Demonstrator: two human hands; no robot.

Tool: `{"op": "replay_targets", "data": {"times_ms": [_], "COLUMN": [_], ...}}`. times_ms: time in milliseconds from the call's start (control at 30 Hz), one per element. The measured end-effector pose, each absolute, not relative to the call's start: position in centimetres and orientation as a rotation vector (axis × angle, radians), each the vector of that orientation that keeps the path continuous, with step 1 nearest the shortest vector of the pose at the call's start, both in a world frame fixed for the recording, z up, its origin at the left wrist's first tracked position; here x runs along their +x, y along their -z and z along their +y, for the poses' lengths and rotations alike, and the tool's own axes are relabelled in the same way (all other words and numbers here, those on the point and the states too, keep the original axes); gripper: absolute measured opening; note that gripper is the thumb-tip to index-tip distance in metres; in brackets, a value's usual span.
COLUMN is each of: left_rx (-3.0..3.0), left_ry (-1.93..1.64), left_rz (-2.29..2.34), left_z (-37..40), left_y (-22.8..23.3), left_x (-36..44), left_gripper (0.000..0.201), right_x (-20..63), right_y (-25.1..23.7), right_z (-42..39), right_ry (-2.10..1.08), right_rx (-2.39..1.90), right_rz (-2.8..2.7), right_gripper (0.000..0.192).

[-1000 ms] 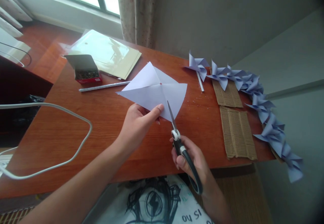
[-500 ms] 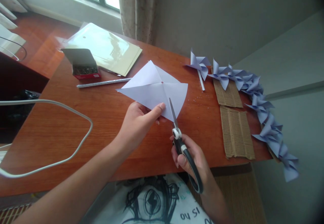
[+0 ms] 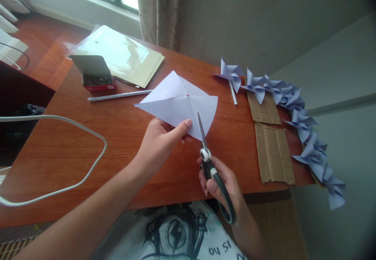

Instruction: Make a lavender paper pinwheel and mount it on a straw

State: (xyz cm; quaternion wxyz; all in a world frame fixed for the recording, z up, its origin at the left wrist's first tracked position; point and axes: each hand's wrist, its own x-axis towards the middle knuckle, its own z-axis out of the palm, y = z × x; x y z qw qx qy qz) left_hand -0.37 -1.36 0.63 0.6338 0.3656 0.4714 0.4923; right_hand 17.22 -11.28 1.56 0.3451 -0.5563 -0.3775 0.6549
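My left hand (image 3: 167,134) pinches a white square of paper (image 3: 176,107) at its near edge, thumb on top and fingers beneath. Creases cross the sheet, and a small reddish mark or hole sits where they meet. In my right hand (image 3: 221,177) are black-and-white scissors (image 3: 207,161), my fingers wrapped around the handles. One blade lies over the paper near its closest corner, pointing toward the centre; the other blade is hidden, apparently under the sheet.
Paper pinwheels (image 3: 255,85) line the table's right side, near two cardboard pieces (image 3: 274,154). At the back left are an open red box (image 3: 98,80), a silvery stick (image 3: 120,95) and stacked folders (image 3: 117,52). A white cable (image 3: 100,154) loops over the left side.
The scissors' tip has shifted very slightly against the paper. Both hands keep their grips in nearly the same place.
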Motion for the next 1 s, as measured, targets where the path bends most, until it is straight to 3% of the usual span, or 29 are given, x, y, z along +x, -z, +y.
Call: {"op": "replay_targets", "data": {"times_ms": [1000], "left_rx": [0.844], "left_ry": [-1.161], "left_rz": [1.069], "left_z": [-1.28], "left_y": [-0.94], "left_x": [-0.35], "left_gripper": [0.021], "right_x": [16.72], "right_y": [-1.70], "right_z": [-11.57], "right_ry": [-1.700], "right_rx": [-1.460], "right_rz": [-0.908], "right_gripper": [0.058]}}
